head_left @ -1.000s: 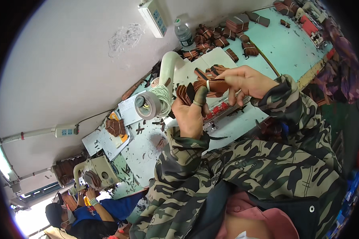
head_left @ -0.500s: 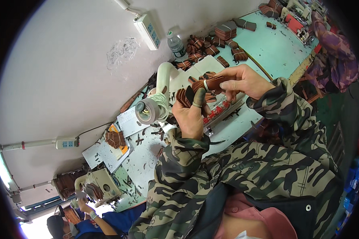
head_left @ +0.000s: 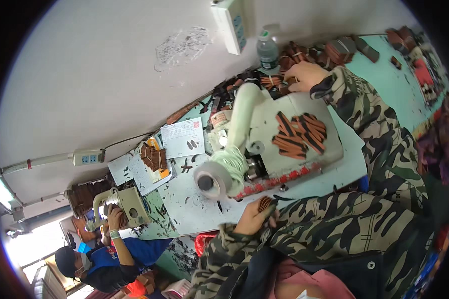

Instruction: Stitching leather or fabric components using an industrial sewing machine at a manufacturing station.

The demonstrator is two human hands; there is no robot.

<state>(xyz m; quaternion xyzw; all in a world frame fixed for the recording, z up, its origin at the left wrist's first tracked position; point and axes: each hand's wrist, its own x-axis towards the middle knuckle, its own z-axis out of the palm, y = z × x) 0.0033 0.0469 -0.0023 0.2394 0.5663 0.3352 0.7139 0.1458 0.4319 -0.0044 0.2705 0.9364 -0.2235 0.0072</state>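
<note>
Low at the front, my left hand [head_left: 254, 218] is closed round a small stack of brown leather pieces [head_left: 266, 203], partly hidden by the fingers. My right hand [head_left: 308, 75] reaches to the back of the bench, its fingers bent round a brown leather bundle that they largely cover. Beside it lies a banded bundle of leather strips [head_left: 271, 81]. Between my hands stands a cream sewing machine [head_left: 329, 107], with loose brown leather strips [head_left: 300, 134] spread on its top. Pale bands [head_left: 232, 164] ring the machine's left end, behind a round grey part [head_left: 212, 180].
A plastic bottle [head_left: 268, 51] and more leather bundles [head_left: 340, 50] line the wall. Papers [head_left: 182, 137] and another brown stack [head_left: 153, 157] lie left of the machine. At the far left, a co-worker [head_left: 119, 254] sits by another machine [head_left: 134, 207]. A socket strip [head_left: 229, 25] hangs above.
My hands have parted: the right has gone back to the bundles by the wall, the left down toward my lap with leather pieces. The view has shifted, uncovering the strips on the machine.
</note>
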